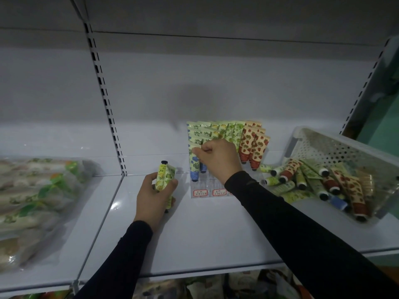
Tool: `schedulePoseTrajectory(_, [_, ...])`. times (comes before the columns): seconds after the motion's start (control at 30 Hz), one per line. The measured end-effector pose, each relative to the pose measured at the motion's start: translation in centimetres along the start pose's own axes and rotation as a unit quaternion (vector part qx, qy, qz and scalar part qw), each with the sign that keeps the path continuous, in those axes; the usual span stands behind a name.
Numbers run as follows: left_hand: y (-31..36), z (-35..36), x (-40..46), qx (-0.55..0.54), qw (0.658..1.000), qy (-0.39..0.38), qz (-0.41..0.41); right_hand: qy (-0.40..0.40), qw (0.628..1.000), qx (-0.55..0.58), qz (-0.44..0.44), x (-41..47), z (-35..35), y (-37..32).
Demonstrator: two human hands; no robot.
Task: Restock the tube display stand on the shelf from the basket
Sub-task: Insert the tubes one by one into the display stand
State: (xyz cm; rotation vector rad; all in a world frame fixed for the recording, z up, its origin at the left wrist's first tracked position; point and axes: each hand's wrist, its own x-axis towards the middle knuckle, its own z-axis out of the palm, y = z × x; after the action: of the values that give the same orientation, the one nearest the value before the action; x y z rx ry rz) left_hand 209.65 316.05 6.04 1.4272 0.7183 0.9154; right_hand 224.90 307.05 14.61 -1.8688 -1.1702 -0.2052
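Right hand [218, 157] pinches a blue-flowered tube [194, 162] into the stand [207, 186]; left hand [154, 190] clasps spare yellow tubes [165, 175] ready; basket [336, 147] alongside for reach.

A shop: slotted retail shelving [194, 223], price-labelled tube display stand [216, 186].

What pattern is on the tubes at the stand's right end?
Red strawberries on cream tubes, head view.

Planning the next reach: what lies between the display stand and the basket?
In the head view, a few loose tubes lie on the shelf between the stand and the basket.
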Motion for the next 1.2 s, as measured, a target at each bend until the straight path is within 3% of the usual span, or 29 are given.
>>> schedulePoseTrajectory(0.37, [0.0,0.0,0.1,0.007,1.0,-0.001,0.001,0.012,1.0,-0.002,0.002,0.0,-0.1,0.3])
schedulePoseTrajectory(0.5, [0.2,0.1,-0.1,0.006,1.0,-0.002,0.004,0.005,0.999,-0.051,-0.007,-0.3,-0.2,0.1])
schedulePoseTrajectory(0.73, [0.3,-0.1,0.0,-0.011,1.0,0.0,-0.002,0.042,0.999,-0.013,-0.001,-2.6,-1.8,-0.5])
schedulePoseTrajectory(0.87, [0.9,0.0,-0.8,0.024,1.0,0.004,0.018,-0.017,0.999,-0.022,0.019,-4.3,-2.5,-0.1])
schedulePoseTrajectory(1.07, [3.2,0.9,-3.7,0.086,0.992,-0.039,0.081,-0.154,0.969,0.137,0.138,-6.6,-2.1,-1.5])
schedulePoseTrajectory(1.2, [4.1,1.2,-4.8,0.09,0.987,-0.089,0.099,-0.165,0.944,0.213,0.191,-7.0,-1.7,-1.7])
